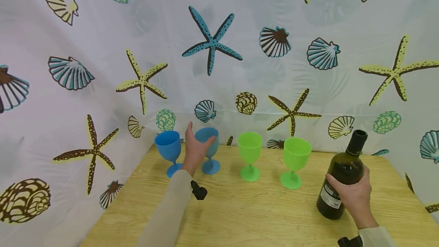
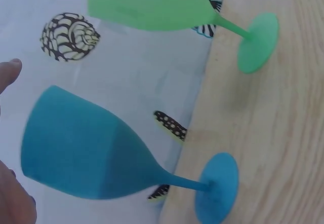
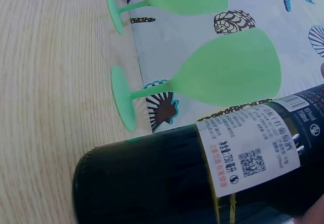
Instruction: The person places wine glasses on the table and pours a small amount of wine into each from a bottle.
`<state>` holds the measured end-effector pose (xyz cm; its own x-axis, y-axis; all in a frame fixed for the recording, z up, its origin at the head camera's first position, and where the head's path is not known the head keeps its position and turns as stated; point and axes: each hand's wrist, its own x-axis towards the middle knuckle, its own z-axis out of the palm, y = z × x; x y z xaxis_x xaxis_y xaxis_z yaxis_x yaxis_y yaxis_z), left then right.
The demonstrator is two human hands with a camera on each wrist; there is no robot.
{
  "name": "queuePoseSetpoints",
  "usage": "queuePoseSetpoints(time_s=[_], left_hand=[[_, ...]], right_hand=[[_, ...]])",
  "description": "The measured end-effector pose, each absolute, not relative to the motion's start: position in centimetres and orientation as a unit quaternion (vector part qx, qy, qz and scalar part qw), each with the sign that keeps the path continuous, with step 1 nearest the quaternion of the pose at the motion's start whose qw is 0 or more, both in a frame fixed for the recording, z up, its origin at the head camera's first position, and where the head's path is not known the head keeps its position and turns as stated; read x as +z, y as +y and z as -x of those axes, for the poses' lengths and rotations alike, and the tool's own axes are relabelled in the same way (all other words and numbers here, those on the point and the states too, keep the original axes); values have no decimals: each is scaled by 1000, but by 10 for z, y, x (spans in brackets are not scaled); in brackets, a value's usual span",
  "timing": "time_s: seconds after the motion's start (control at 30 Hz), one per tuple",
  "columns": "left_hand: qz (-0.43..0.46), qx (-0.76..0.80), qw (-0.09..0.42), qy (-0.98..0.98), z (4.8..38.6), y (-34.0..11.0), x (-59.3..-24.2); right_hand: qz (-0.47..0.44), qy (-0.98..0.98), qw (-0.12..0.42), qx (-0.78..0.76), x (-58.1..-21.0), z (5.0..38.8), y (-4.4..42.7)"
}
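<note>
In the head view my left hand (image 1: 196, 148) is beside the lighter blue goblet (image 1: 210, 146), thumb and fingers spread near its bowl; whether they touch it I cannot tell. In the left wrist view that goblet (image 2: 91, 153) stands between the fingertips and thumb at the frame's left edge. A darker blue goblet (image 1: 169, 147) stands left of the hand. My right hand (image 1: 354, 195) grips a dark wine bottle (image 1: 346, 169) round its body, and the bottle tilts slightly. Its white label (image 3: 248, 148) shows in the right wrist view.
Two green goblets, one (image 1: 250, 149) left of the other (image 1: 297, 157), stand upright between the lighter blue goblet and the bottle. The wooden table (image 1: 240, 216) meets a white curtain (image 1: 240, 83) with starfish and shells along its back edge.
</note>
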<state>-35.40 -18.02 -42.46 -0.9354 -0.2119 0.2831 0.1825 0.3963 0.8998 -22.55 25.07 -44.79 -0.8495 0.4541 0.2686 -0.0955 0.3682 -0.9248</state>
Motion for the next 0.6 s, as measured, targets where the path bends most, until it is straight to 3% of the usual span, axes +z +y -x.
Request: queuePoseSetpoints(time_s=[0.17,0.37,0.6], left_hand=[[21,-542,208,-814,351,-173,-406],[97,-535,208,-813,342,-153,-392],[167,-531,155,-816,333,-122,-394]], right_hand=[[111,-787,254,551,-448,226,251],[114,-788,256,548,-449,226,250],[113,-787,260,548,-449,226,249]])
